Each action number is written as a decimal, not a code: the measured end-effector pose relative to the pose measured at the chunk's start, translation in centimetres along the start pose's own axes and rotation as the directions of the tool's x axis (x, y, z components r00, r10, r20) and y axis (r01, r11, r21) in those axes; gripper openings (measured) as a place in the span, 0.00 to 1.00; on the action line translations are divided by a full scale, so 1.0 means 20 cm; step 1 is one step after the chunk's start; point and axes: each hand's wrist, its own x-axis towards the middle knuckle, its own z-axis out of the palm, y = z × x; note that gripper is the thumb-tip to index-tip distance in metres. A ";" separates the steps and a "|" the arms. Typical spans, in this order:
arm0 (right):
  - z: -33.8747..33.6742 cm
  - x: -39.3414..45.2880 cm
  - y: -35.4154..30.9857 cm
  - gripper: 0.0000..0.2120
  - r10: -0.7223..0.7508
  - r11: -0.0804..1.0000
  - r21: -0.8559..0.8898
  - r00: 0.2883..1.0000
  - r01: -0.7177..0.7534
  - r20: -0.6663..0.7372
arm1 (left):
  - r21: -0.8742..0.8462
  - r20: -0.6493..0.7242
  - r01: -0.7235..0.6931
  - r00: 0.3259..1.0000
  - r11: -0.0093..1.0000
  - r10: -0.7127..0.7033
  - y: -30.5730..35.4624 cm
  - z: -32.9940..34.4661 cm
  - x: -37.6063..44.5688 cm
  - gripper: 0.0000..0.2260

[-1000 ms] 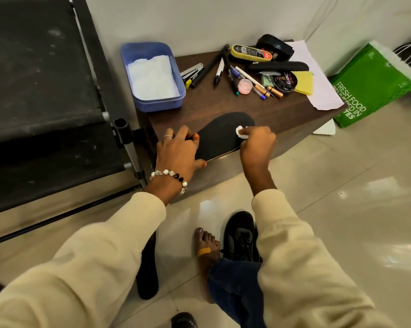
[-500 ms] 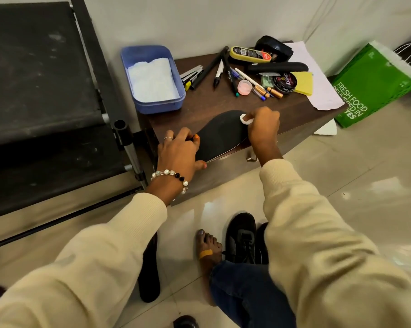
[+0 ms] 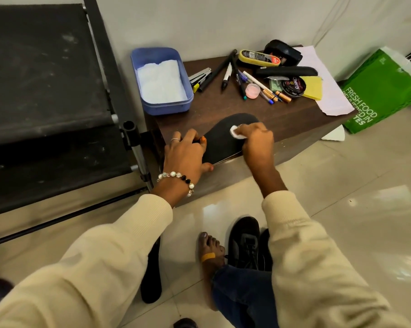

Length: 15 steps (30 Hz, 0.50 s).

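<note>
A black shoe insole [image 3: 224, 140] lies along the front edge of a low brown table [image 3: 282, 119]. My left hand [image 3: 185, 157] holds its heel end down, fingers and thumb curled round the edge. My right hand [image 3: 256, 143] pinches a small white pad [image 3: 235, 133] and presses it on the insole's toe half.
A blue tub [image 3: 162, 107] with white tissue stands at the table's back left. Pens, a stapler, a polish tin [image 3: 294, 86], a yellow sponge and paper lie at the back. A green bag [image 3: 386, 91] stands right. A black shoe [image 3: 243, 242], another insole [image 3: 152, 275] and my foot are on the floor.
My right hand with the white pad moved out to the insole's toe tip, then came back toward the middle. My left hand stayed on the heel end.
</note>
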 end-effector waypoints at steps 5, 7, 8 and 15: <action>0.02 0.02 -0.04 0.15 0.176 0.947 0.300 0.968 -0.116 -0.179 | -0.024 0.001 -0.006 1.000 1.000 0.006 0.00 0.00 0.00 0.27; 0.03 -0.02 -0.10 0.15 0.075 0.953 0.303 0.987 -0.029 -0.141 | -0.032 -0.006 -0.006 1.000 0.999 0.005 0.00 0.00 0.01 0.27; 0.03 -0.04 -0.14 0.15 -0.006 0.956 0.292 0.994 0.037 -0.105 | -0.032 -0.014 -0.004 1.000 0.999 0.004 0.00 0.00 0.00 0.26; -0.04 0.03 -0.10 0.20 -0.031 0.998 0.057 0.999 0.030 0.025 | -0.031 -0.015 -0.008 1.000 0.999 0.008 -0.01 0.01 0.00 0.29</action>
